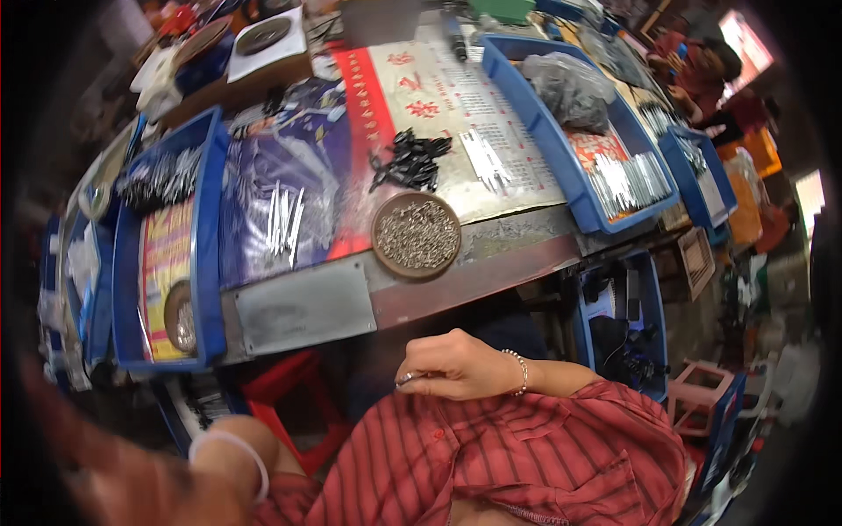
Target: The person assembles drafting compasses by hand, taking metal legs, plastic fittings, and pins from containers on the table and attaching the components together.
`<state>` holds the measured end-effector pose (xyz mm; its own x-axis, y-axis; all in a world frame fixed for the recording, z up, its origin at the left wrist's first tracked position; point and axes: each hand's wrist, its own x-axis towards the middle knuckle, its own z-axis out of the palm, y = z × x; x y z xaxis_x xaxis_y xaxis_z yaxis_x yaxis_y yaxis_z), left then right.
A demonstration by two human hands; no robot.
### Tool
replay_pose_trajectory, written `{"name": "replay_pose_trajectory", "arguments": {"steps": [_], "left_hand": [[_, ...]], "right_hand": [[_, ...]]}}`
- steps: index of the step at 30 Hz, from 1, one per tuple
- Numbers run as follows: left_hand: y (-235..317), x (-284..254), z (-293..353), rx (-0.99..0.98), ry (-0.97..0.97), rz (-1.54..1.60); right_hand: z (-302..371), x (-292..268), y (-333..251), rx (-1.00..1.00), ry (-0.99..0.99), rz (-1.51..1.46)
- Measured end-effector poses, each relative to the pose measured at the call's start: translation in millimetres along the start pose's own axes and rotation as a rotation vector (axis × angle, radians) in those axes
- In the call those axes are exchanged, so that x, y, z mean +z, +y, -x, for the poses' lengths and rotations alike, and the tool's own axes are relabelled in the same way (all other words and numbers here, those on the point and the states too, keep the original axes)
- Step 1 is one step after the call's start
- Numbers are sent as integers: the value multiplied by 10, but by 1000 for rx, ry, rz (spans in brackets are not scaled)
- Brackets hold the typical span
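Red striped cloth of the person's shirt (526,456) fills the lower part of the view, at about 6 o'clock. On top of it rests the right hand (452,368), with a bead bracelet (521,370) on the wrist. Its fingers are curled in loosely, and I cannot tell if they hold something small; a ring or a small shiny piece shows at the fingertips. The left hand is at about 8 o'clock, very close to the camera and blurred, so its state I cannot tell; only the wrist with a white bangle (232,451) is clear.

Above the right hand, at 12 o'clock from it, the desk (307,307) begins with a grey metal edge. Near this edge stands a round brown dish (417,235) full of small metal pieces. Just beyond the dish lies a heap of small black parts (410,159) on a printed sheet with red border. At 9 o'clock from the dish lie some thin silver blades (285,221) on shiny blue plastic.

On the left side of the desk a long blue tray (209,237) holds a yellow printed sheet and a second small round dish. At 2 o'clock a bigger blue tray (544,140) holds a grey plastic bag (570,88) and rows of silver metal pieces. Another person in red sits far away at about 1 o'clock.
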<state>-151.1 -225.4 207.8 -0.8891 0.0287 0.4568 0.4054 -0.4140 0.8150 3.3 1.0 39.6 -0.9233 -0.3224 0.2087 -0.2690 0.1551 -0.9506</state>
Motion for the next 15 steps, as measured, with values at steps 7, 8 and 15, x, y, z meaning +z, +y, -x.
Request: {"name": "replay_pose_trajectory", "arguments": {"steps": [7,8,15], "left_hand": [[43,-172,346,88,159,-15],[42,-188,362,111,169,-11],[-123,-206,369,313,236,16]], "right_hand": [[-9,9,4,34,-15,60],[8,66,-1,40,-30,46],[60,183,-30,100,-56,48]]}}
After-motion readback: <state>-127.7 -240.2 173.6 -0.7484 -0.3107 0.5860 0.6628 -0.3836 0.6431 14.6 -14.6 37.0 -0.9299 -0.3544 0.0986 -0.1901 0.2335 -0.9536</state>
